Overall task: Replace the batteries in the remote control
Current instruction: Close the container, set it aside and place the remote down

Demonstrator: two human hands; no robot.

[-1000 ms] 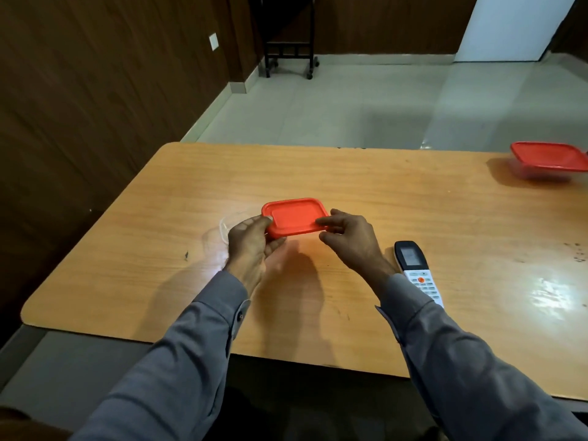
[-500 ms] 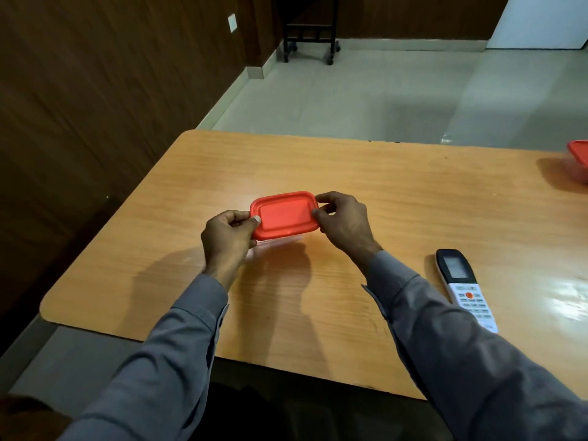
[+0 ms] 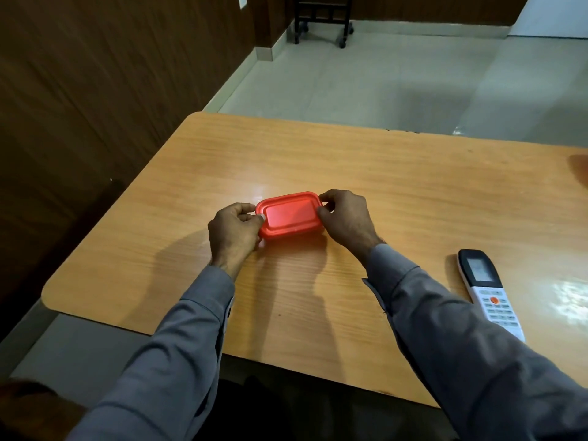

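A small clear box with a red lid sits on the wooden table in front of me. My left hand grips its left end, thumb on the lid's rim. My right hand pinches the lid's right edge with curled fingers. The white remote control, with its dark screen end pointing away, lies face up to the right, partly behind my right sleeve. No batteries are visible.
Dark wood panelling runs along the left wall. Beyond the table is tiled floor with a black wheeled stand at the back. The table's near edge lies just under my forearms.
The lid, held raised and apart from the clear box a second ago, now sits flat on the box, which both hands grip at the ends. The view has swung left, and the second red-lidded box is out of frame.
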